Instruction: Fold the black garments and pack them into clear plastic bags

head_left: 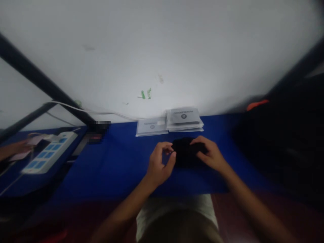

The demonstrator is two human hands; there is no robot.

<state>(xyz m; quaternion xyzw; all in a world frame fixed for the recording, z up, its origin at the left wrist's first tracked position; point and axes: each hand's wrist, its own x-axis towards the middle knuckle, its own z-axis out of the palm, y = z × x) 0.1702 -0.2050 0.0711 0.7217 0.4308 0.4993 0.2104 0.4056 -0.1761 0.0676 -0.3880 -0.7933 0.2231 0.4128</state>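
A dark, soft-looking black cloth item (pixel 186 153) lies on the blue tabletop, held between my two hands. My left hand (pixel 160 163) is at its left edge, the fingers curled and the thumb close to the fingertips. From the right, my right hand (pixel 210 153) grips the item with fingers over the top and thumb below. The cloth is too dark to show its folds or exact kind. Just beyond it sits a stack of flat packets in clear-looking bags (pixel 184 118), with grey printed fronts. Another such packet (pixel 152 127) lies left of the stack.
A white power strip with blue sockets (pixel 50 153) is at the left, near another person's hand (pixel 19 148). A white cable (pixel 106 113) runs along the wall. Large black material with an orange patch (pixel 257 105) fills the right side. Dark frame bars slant on both sides.
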